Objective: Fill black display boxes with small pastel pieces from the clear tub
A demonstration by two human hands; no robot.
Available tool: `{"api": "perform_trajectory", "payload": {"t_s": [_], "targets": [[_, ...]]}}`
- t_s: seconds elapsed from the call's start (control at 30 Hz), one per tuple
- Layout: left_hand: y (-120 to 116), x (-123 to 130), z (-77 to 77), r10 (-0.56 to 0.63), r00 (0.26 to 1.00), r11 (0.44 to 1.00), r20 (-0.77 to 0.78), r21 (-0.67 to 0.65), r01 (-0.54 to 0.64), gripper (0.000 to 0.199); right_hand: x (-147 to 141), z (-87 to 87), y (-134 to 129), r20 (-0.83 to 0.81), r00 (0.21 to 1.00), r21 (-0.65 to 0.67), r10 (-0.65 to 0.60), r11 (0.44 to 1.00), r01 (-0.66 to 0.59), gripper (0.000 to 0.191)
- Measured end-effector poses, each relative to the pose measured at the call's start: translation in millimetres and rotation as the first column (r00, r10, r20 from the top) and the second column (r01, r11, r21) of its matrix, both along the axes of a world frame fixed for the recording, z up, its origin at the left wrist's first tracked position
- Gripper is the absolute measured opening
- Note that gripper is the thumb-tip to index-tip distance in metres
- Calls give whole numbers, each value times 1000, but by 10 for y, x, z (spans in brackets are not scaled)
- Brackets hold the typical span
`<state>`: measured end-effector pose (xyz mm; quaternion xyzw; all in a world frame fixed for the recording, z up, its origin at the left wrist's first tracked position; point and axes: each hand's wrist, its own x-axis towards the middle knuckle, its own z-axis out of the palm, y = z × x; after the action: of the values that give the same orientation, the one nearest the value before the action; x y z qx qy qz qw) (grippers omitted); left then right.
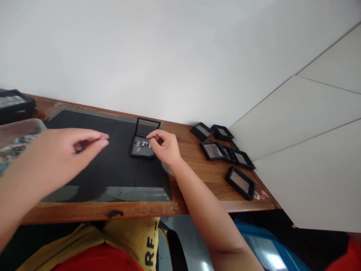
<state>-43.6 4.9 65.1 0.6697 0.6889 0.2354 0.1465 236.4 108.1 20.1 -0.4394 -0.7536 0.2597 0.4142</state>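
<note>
An open black hinged case (143, 151) lies on the black mat, its clear-windowed lid (147, 127) raised at the back. Several small stones or beads (143, 144), pink, white and dark, rest on its grey lining. My right hand (166, 146) is over the case's right side, thumb and fingers pinched near the stones; whatever is between them is hidden. To the left, in the air over the mat, my left hand (70, 148) has thumb and forefinger pressed together. Anything in that pinch is too small to make out. Behind it stands a clear plastic tub (39, 123) of small mixed pieces.
Several black window cases (240, 180) are scattered on the wooden table (188, 150) at the right, by a white panel. More black cases (19, 107) are stacked at the far left. A white wall (141, 67) runs behind, and the table's front edge (93, 210) lies near my body.
</note>
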Motion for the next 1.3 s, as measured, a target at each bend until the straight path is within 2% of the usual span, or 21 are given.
{"api": "perform_trajectory", "payload": {"t_s": [0.03,0.1,0.2,0.27,0.4,0.6,0.7,0.9,1.13,1.3], "targets": [[78,179,26,15,1000,1000,14,-5,-15,48,-2,5,4,-26,1000,-6,-9,1000,9,16],[254,465,0,-86,992,996,88,14,85,48,-5,22,9,-97,995,-35,11,999,-15,15],[503,689,-188,-180,973,983,146,60,173,47,-13,42,-1,-189,976,-108,105,986,-127,22],[612,745,-342,-187,968,980,164,103,172,42,-28,39,-15,-201,970,-156,139,973,-172,31],[666,770,-545,-204,965,967,163,190,172,37,-67,-6,-30,-107,987,-226,119,964,-140,42],[660,752,-627,-343,930,915,131,271,299,36,-71,-48,-4,-81,986,-261,143,952,-160,45],[674,743,-667,-374,916,897,148,310,316,37,-67,-48,8,-98,984,-267,148,949,-169,45],[681,745,-690,-357,923,885,142,368,286,37,-80,-40,46,-154,980,-319,130,932,-174,45],[656,746,-658,-304,945,897,120,370,242,35,-55,1,82,-277,952,-440,131,863,-247,36],[659,727,-667,-249,968,901,25,373,222,36,-29,-15,87,-264,956,-446,130,862,-240,33]]}}
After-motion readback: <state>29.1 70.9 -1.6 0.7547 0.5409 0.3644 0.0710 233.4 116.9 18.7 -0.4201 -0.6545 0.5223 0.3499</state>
